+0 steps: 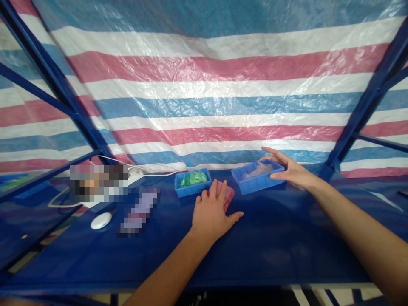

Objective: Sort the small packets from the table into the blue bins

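Observation:
My left hand (212,210) lies with fingers spread over a stack of pink plastic bags or sheets (228,196) on the blue table; the hand covers much of the stack. With thumb in front and fingers behind, my right hand (285,170) grips the right end of a blue plastic bin (255,185). Inside that bin are clear, crinkled plastic pieces (256,169). The bin looks slightly tilted. To the left of the pink stack stands another blue bin (193,190), holding small green packets (194,177).
A white round case (101,220) lies at the left, beside a blurred-out flat object (140,212). Behind them sits a white power strip (108,199) with white cables (159,174). Blue metal posts (360,93) flank the table (280,255); a striped tarp (223,97) hangs behind.

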Available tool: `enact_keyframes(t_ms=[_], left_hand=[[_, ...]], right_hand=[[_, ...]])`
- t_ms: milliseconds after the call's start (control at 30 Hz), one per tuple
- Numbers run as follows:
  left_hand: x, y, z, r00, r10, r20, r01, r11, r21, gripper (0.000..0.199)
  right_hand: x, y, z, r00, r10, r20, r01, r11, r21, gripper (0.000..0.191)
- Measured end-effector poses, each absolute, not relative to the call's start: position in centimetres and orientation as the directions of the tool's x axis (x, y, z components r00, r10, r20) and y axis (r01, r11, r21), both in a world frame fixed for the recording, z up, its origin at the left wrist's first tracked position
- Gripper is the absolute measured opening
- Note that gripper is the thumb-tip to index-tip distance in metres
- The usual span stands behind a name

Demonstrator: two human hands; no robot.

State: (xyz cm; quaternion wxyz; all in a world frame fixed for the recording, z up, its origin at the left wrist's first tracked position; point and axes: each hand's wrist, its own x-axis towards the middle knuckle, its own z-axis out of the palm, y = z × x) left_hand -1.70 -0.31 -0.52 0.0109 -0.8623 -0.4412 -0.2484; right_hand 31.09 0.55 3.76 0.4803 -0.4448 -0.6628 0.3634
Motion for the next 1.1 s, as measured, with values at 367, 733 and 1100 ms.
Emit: enact_keyframes(t_ms=[367, 733, 1100], left_hand=[[-3.2, -0.6, 1.5, 0.468, 0.785, 0.406, 0.746, -0.597, 0.294, 0.071], [-3.8, 0.5, 1.0, 0.379, 0.8, 0.465, 0.748, -0.561, 0.356, 0.052], [-3.8, 1.3, 0.3, 0.387, 0.756, 0.528, 0.629, -0.635, 0.449, 0.045]], right_hand=[[31.8, -0.2, 4.9, -0.222, 0.942, 0.253, 0.198, 0.297, -0.934, 0.113], [31.7, 0.0, 4.4, -0.204, 0.938, 0.28, 0.272, 0.329, -0.904, 0.116], [30.8, 0.1, 4.1, -0.152, 0.908, 0.391, 0.326, 0.419, -0.848, 0.116]])
